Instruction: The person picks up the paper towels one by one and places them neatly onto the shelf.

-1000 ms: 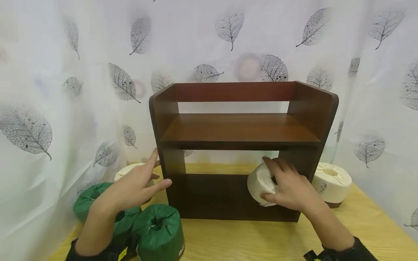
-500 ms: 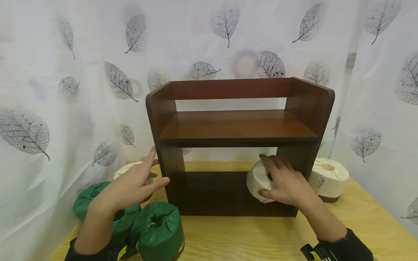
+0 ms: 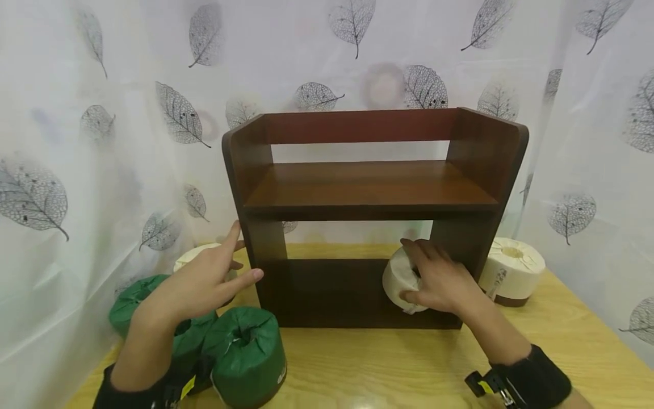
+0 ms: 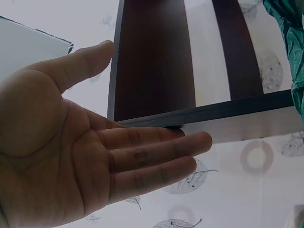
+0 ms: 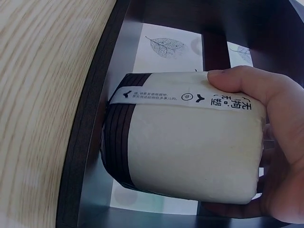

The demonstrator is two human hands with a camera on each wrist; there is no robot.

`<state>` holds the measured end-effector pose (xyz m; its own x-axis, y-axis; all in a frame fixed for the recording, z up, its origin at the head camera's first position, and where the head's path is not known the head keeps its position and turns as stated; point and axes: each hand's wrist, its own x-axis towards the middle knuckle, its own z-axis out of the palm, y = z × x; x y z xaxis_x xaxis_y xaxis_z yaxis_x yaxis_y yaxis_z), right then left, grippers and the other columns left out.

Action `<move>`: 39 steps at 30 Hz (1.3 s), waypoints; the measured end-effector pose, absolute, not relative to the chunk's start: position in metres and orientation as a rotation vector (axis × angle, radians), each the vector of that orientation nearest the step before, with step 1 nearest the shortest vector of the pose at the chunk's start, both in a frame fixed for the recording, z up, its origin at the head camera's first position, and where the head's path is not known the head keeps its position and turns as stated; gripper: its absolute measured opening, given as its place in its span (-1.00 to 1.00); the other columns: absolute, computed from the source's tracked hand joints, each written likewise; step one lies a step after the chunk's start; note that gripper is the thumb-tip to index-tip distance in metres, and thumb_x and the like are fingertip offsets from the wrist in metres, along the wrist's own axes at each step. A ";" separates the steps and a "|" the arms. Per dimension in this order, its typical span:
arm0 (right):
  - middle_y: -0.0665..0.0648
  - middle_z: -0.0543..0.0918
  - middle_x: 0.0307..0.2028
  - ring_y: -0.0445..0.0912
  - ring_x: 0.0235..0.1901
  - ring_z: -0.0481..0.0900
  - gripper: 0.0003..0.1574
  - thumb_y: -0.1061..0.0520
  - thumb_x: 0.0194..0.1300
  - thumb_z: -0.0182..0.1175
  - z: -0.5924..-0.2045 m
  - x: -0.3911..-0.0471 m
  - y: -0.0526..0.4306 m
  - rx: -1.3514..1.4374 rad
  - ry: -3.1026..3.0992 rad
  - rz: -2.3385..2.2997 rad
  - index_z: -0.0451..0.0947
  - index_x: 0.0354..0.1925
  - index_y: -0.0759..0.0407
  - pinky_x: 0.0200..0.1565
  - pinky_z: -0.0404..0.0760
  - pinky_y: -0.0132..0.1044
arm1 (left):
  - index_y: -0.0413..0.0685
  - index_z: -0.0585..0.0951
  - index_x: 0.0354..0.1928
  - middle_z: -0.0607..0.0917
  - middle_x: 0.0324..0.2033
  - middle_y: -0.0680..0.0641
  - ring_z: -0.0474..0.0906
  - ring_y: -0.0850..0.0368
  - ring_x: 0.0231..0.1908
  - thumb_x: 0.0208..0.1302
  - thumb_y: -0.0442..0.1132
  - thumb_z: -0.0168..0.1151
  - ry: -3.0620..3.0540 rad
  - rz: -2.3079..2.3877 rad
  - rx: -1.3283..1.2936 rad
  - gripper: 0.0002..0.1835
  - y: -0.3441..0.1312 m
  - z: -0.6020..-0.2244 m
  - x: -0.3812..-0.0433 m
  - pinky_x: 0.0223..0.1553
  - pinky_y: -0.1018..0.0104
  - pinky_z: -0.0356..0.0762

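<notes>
In the head view my right hand (image 3: 439,278) grips a cream paper-wrapped toilet roll (image 3: 397,281) at the right of the bookshelf's lower compartment. The roll tilts, its end under my palm. In the right wrist view, thumb and fingers span that end of the toilet roll (image 5: 194,147); its dark-banded end lies close to the shelf's bottom board. My left hand (image 3: 191,287) has its fingers stretched out, fingertips right at the left side panel of the dark brown bookshelf (image 3: 368,184). The left wrist view shows that palm (image 4: 57,147) holding nothing.
Several green-wrapped rolls (image 3: 250,360) stand at the left, below my left forearm. Another cream roll (image 3: 196,255) is partly hidden behind my left hand. One more cream roll (image 3: 512,272) stands right of the bookshelf. A leaf-print curtain (image 3: 383,51) hangs behind the wooden table (image 3: 357,369).
The head view has tilted slightly, so the bookshelf sits higher in it. Both hands and the gripped toilet roll keep nearly the same places against the bookshelf.
</notes>
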<state>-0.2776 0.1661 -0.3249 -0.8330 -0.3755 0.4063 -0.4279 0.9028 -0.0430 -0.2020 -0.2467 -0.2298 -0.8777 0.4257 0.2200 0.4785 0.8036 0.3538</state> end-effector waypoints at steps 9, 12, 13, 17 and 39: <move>0.21 0.17 0.31 0.23 0.23 0.15 0.29 -0.41 -0.13 0.27 -0.327 -0.285 0.170 0.601 -2.706 0.205 -0.10 0.43 -0.06 -0.19 0.50 0.24 | -0.04 -0.44 0.39 0.18 0.32 -0.28 0.51 -0.01 -0.01 0.28 0.28 -0.10 -2.869 -0.595 -0.723 -0.01 -0.249 -0.227 -0.204 -0.01 -0.06 0.46; 0.22 0.14 0.32 0.25 0.23 0.14 0.27 -0.41 -0.09 0.25 -0.328 -0.287 0.172 0.608 -2.711 0.215 -0.11 0.43 -0.04 -0.14 0.47 0.26 | -0.02 -0.43 0.39 0.19 0.32 -0.27 0.51 0.00 -0.01 0.28 0.29 -0.09 -2.868 -0.599 -0.721 -0.01 -0.248 -0.228 -0.205 -0.02 -0.05 0.47; 0.23 0.13 0.33 0.25 0.24 0.13 0.26 -0.41 -0.07 0.23 -0.327 -0.288 0.173 0.609 -2.713 0.215 -0.11 0.43 -0.04 -0.12 0.46 0.26 | -0.01 -0.43 0.39 0.25 0.29 -0.27 0.51 0.01 -0.02 0.27 0.29 -0.09 -2.865 -0.601 -0.721 -0.01 -0.248 -0.228 -0.206 -0.03 -0.04 0.48; 0.23 0.08 0.35 0.28 0.25 0.09 0.21 -0.44 0.00 0.18 -0.327 -0.291 0.174 0.609 -2.719 0.218 -0.12 0.43 -0.07 -0.09 0.42 0.31 | 0.00 -0.43 0.39 0.34 0.24 -0.25 0.52 0.02 -0.03 0.27 0.28 -0.08 -2.854 -0.593 -0.725 -0.01 -0.248 -0.226 -0.206 -0.04 -0.04 0.48; 0.29 0.23 0.29 0.20 0.26 0.12 -0.22 -0.29 0.27 0.01 -0.330 -0.300 0.171 0.745 -2.499 0.297 0.29 0.25 0.18 0.22 0.18 0.14 | 0.02 -0.42 0.40 0.42 0.17 -0.27 0.53 0.02 -0.06 0.26 0.30 -0.08 -2.919 -0.585 -0.677 -0.01 -0.247 -0.224 -0.201 -0.07 -0.06 0.50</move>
<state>-0.2998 0.1710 -0.3296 -0.7186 -0.4495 0.5306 -0.5613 0.8253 -0.0611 -0.2013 -0.2473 -0.2236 -0.8978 0.4065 0.1695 0.4405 0.8285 0.3457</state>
